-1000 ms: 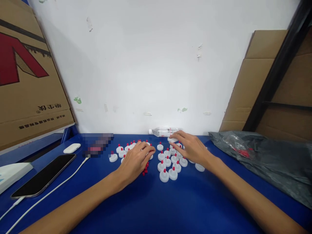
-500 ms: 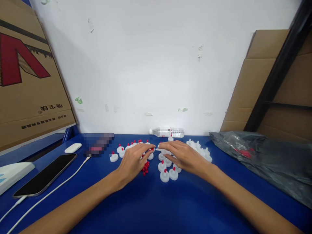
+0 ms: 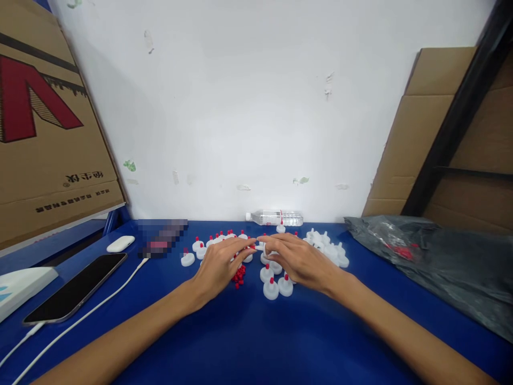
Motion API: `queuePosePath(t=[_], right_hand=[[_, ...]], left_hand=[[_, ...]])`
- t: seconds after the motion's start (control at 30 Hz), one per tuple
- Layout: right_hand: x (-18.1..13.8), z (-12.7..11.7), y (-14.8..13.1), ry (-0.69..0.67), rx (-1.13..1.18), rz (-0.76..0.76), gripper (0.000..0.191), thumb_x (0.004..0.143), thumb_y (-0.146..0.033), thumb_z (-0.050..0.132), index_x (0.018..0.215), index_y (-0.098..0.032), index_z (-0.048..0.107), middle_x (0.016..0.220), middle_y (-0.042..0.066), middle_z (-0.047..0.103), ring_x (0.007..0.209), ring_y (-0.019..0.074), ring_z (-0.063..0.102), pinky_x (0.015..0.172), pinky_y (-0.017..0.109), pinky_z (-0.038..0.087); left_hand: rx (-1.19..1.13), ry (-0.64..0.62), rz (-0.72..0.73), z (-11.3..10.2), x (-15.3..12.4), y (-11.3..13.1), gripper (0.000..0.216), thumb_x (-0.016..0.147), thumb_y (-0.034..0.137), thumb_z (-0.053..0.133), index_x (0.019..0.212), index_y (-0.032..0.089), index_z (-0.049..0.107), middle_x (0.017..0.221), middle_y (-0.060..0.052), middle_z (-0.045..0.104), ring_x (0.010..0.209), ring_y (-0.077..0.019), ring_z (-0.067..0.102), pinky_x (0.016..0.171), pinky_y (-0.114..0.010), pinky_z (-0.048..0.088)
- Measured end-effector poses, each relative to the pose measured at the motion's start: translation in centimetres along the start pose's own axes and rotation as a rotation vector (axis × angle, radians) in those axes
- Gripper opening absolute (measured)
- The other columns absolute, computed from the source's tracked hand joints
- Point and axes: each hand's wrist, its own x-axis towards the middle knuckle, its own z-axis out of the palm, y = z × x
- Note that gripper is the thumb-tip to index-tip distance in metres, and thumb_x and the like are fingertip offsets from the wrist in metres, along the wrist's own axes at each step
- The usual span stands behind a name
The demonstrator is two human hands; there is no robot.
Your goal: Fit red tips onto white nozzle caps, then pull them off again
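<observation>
Centrally, left hand pinches red cap | right hand grips white spouted lid | turned frame-left, seemingly so ends meet

The left hand, at seven o'clock, and the right hand, at five, are bare and slim-fingered; both slender forearms are bare too.

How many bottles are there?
1. The clear plastic bottle lies on its side at the back of the blue table, near the white wall. One red-tipped white cap stands in front of it. Others could be hidden, but none shows.
</observation>
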Motion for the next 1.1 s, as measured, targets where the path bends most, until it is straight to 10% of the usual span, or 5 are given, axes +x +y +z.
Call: queuePosePath(t=[0.67,0.87,1.1], right_hand=[[0.9,-0.6,-1.2,-0.026,-0.121,-0.089,0.035,0.087,0.005,0.04,0.109,-0.018,0.055,0.131,0.013,0.061,0.123,0.0253,0.056,0.098,0.042,0.05],[0.9,-0.9,-0.3,-0.141,-0.111,0.039,0.026,0.099,-0.015,0.044,0.12,-0.022,0.058,0.122,0.011,0.063,0.103,0.0222,0.064,0.086,0.038,0.054],[-0.3,-0.7,3.0,-0.062,-0.075,0.33,0.038,0.103,-0.047,0.043,0.128,-0.025,0.062,0.129,0.006,0.066,0.124,0.0263,0.057,0.107,0.051,0.041]], left_hand=[[-0.017,-0.166,-0.097,-1.3,1.0,2.2,0.029,0.105,0.027,0.039,0.087,0.019,0.06,0.08,-0.002,0.064,0.073,-0.0158,0.056,0.068,-0.029,0.043],[0.263,-0.213,0.008,-1.3,1.0,2.0,0.02,0.102,0.023,0.046,0.099,0.018,0.065,0.091,-0.007,0.067,0.09,-0.0233,0.054,0.079,-0.036,0.045],[0.43,-0.407,0.039,-1.1,0.4,1.9,0.013,0.095,0.026,0.057,0.092,0.017,0.066,0.087,-0.009,0.064,0.09,-0.0271,0.053,0.079,-0.041,0.046]])
